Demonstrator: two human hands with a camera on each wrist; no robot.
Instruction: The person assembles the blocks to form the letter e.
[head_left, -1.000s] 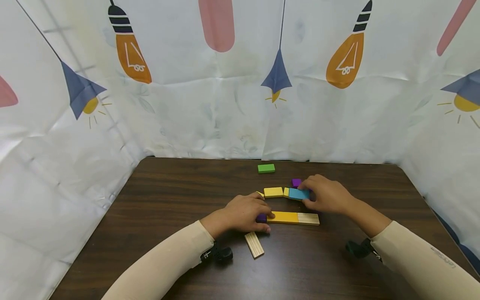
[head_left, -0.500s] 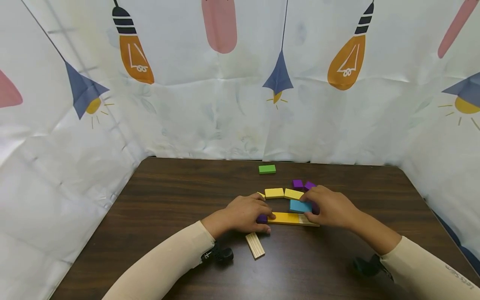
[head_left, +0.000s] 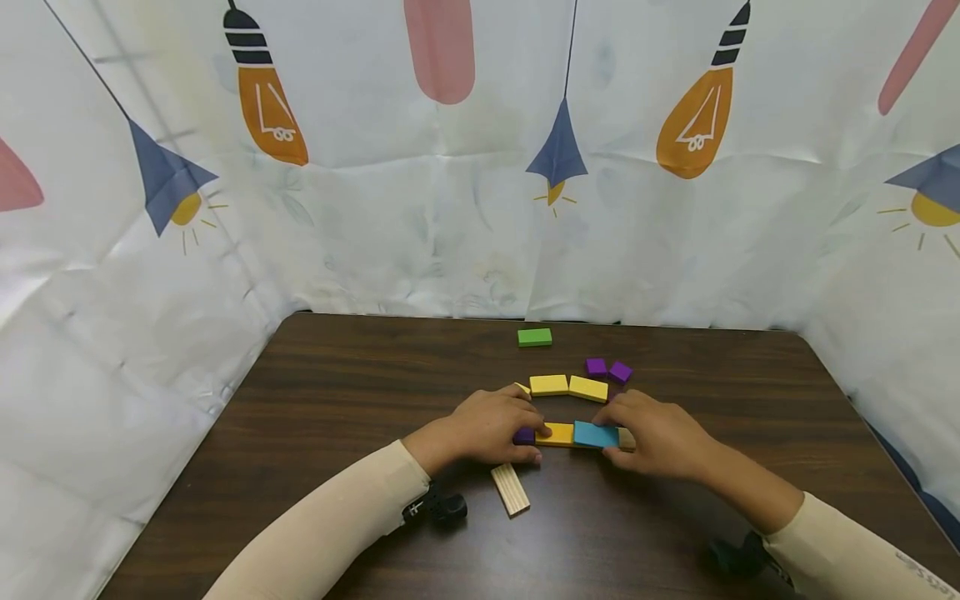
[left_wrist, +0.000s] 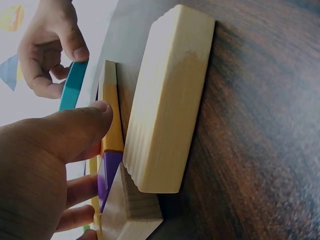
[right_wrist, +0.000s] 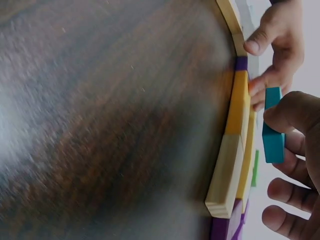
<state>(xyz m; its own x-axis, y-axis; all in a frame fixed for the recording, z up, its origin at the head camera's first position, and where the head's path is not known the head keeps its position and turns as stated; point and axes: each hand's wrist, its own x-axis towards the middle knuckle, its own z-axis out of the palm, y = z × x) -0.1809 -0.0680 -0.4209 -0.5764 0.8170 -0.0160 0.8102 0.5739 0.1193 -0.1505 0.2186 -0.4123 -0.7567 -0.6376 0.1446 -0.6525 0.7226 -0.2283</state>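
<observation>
Left arm [head_left: 322, 525] extends from near left, right arm [head_left: 862, 542] from near right, both angled inward toward mid-scene. Left hand [head_left: 487, 429]: palm down, left thumb [left_wrist: 82, 125] out on the near side, apart from the slightly bent left fingers [left_wrist: 82, 190]. Right hand [head_left: 656, 433]: pinch grip, right thumb [right_wrist: 297, 112] opposing the fingers, outer fingers [right_wrist: 295, 195] loosely bent. Hands well apart from touching, right hand to the right.

Yellow blocks [head_left: 549, 385] bar the left hand's [head_left: 489, 427] way forward
</observation>
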